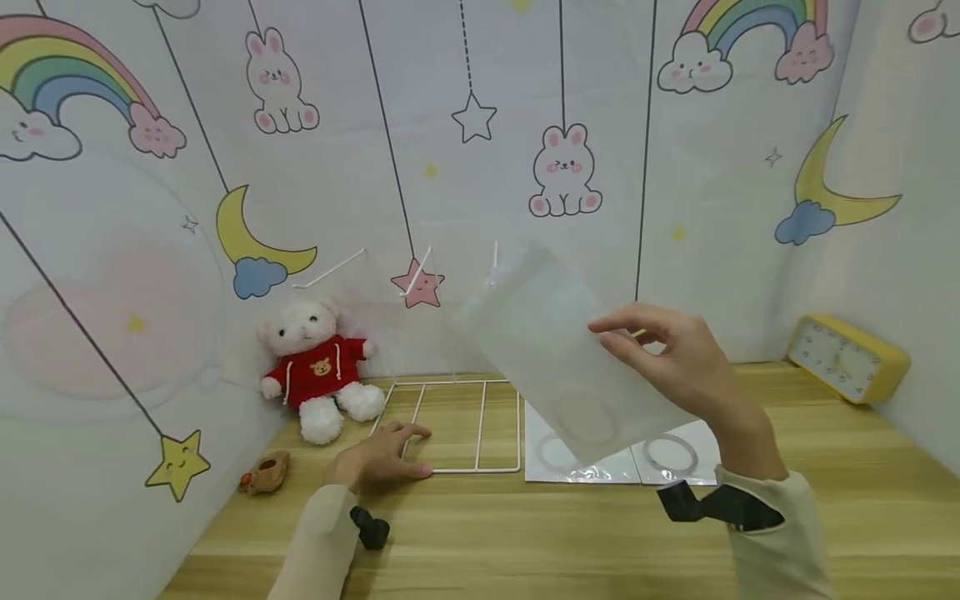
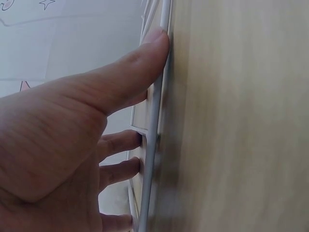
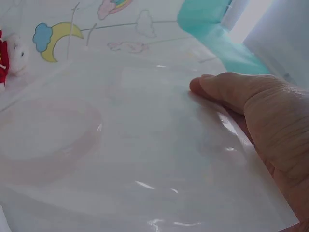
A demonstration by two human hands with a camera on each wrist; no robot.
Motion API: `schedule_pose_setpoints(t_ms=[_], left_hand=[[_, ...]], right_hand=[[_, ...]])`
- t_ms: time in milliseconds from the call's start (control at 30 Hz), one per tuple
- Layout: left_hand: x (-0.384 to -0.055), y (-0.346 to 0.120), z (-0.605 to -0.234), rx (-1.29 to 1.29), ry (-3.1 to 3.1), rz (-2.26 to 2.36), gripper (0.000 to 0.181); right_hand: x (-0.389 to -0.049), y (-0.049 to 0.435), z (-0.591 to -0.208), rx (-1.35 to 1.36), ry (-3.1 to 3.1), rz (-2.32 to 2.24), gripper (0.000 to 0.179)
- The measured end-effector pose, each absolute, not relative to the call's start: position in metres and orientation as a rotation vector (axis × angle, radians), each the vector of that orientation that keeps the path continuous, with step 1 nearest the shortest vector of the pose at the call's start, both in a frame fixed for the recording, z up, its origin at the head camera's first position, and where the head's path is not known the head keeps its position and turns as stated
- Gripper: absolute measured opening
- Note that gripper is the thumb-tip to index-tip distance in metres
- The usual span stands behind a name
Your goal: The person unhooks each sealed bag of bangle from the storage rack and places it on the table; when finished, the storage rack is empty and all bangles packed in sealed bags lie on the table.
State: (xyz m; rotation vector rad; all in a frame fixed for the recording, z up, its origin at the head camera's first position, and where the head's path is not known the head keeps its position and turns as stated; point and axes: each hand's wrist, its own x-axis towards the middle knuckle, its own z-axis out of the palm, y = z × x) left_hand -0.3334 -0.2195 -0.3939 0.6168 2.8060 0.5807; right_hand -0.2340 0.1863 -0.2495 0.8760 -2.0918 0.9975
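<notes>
My right hand (image 1: 686, 358) pinches the edge of a translucent plastic bag (image 1: 540, 333) between thumb and fingers. The bag is held up at a tilt, and a pale pink ring (image 3: 53, 140) shows through its film. My left hand (image 1: 382, 454) rests at the left front of a white wire rack (image 1: 480, 429), whose base lies on the table. The thumb (image 2: 137, 63) lies against the front rod, while the other fingers reach inside the frame. Thin white prongs (image 1: 330, 271) stand up behind the base.
Flat clear bags with pale rings (image 1: 670, 455) lie right of the rack, partly behind the raised bag. A teddy bear (image 1: 315, 367) in red sits at the back left, near a small brown object (image 1: 266, 472). A yellow clock (image 1: 847, 358) stands at the back right.
</notes>
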Motion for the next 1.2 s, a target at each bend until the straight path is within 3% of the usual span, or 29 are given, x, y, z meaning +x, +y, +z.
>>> schedule_pose_setpoints(t_ms=[400, 767, 1200], left_hand=[[-0.333, -0.214, -0.399, 0.620, 2.805, 0.574, 0.064], [-0.333, -0.218, -0.398, 0.597, 2.819, 0.578, 0.063], [-0.336, -0.218, -0.397, 0.646, 2.818, 0.564, 0.064]], right_hand=[[-0.223, 0.246, -0.253, 0.778, -2.025, 0.950, 0.031], [-0.228, 0.320, -0.269, 0.524, -2.075, 0.820, 0.026], [-0.230, 0.367, -0.281, 0.249, -2.411, 0.697, 0.026]])
